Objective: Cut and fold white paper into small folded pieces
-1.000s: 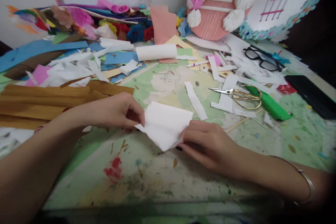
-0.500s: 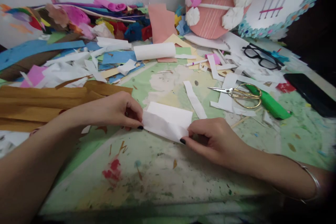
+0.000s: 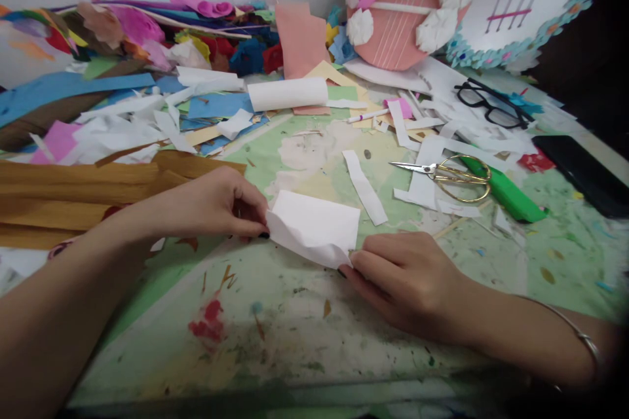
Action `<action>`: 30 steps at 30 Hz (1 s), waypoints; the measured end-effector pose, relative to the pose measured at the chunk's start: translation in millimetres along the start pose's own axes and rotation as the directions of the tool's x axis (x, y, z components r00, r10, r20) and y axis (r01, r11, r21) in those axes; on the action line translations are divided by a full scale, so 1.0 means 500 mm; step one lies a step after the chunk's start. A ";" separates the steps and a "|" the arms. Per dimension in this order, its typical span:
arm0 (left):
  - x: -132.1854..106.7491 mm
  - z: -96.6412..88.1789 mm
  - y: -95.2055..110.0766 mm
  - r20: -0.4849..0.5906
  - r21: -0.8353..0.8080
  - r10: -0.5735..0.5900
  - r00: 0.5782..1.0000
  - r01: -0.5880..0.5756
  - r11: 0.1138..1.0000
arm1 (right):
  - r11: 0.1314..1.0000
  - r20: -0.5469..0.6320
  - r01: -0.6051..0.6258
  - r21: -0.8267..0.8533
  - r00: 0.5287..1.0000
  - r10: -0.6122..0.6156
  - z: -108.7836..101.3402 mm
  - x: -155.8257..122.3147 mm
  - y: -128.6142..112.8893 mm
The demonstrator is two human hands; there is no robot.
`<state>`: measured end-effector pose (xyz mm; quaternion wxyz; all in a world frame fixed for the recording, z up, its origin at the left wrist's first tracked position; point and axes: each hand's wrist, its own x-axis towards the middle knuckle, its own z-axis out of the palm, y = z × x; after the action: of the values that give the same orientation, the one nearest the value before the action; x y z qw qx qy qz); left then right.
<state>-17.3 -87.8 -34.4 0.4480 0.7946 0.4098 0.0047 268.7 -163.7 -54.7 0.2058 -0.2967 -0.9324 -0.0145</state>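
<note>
A small white sheet of paper (image 3: 319, 219) lies on the stained green table (image 3: 295, 334) in front of me, its near edge curled up along a fold. My left hand (image 3: 228, 206) pinches the paper's left corner between thumb and fingers. At the near right corner, my right hand (image 3: 407, 281) grips the edge with thumb and fingertips; its other fingers are curled in. Just beyond the sheet rests a narrow white paper strip (image 3: 364, 187), touched by neither hand. Gold-handled scissors (image 3: 459, 178) lie further right, blades pointing left.
A green cutter-like tool (image 3: 511, 193), a black phone (image 3: 584, 173) and black-framed glasses (image 3: 491, 103) are on the right. Brown crepe paper (image 3: 73, 200) lies left. A white paper roll (image 3: 287, 93) and scraps spread behind, below a pink guitar-shaped decoration (image 3: 393, 33).
My right hand has shifted slightly toward me and closed more around the corner. The paper's folded near edge has dropped lower, showing more of the sheet. My left hand keeps its hold.
</note>
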 end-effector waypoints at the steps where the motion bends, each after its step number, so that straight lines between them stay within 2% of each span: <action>1: 0.000 0.000 0.001 -0.002 -0.001 -0.003 1.000 0.003 1.000 | 1.000 -0.008 0.003 -0.016 1.000 -0.003 0.000 -0.001 0.001; 7: 0.002 -0.001 0.004 -0.082 0.002 -0.004 0.997 0.005 1.000 | 0.991 -0.086 0.063 -0.114 0.994 -0.073 -0.011 -0.002 0.007; 12: -0.001 -0.005 0.008 -0.053 0.019 -0.018 0.998 0.019 1.000 | 0.990 -0.085 0.077 -0.117 0.993 -0.087 -0.014 0.000 0.008; 16: -0.003 -0.007 0.013 -0.009 0.065 0.018 1.000 -0.018 0.998 | 0.996 -0.038 0.076 -0.055 0.996 -0.078 -0.005 0.001 0.008; 19: -0.003 -0.006 0.016 0.027 0.085 0.038 0.999 -0.040 0.996 | 0.999 0.006 0.032 0.024 0.999 -0.032 -0.001 0.004 0.007; 23: -0.002 -0.007 0.011 0.050 0.083 0.033 0.998 -0.037 0.996 | 0.975 0.072 -0.055 0.216 0.997 0.040 0.002 0.007 0.006; 27: 0.001 -0.010 -0.008 0.068 0.051 0.014 0.998 -0.017 0.999 | 0.879 0.178 -0.184 0.439 0.977 0.115 0.005 0.011 0.009; 30: 0.005 -0.012 -0.017 0.075 0.033 -0.002 0.997 0.000 0.999 | 0.799 0.253 -0.295 0.524 0.950 0.184 0.005 0.018 0.013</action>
<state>-23.2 -79.7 -37.7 0.4500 0.8012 0.3931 -0.0322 264.5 -153.0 -54.2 0.1937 -0.3398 -0.8660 0.3117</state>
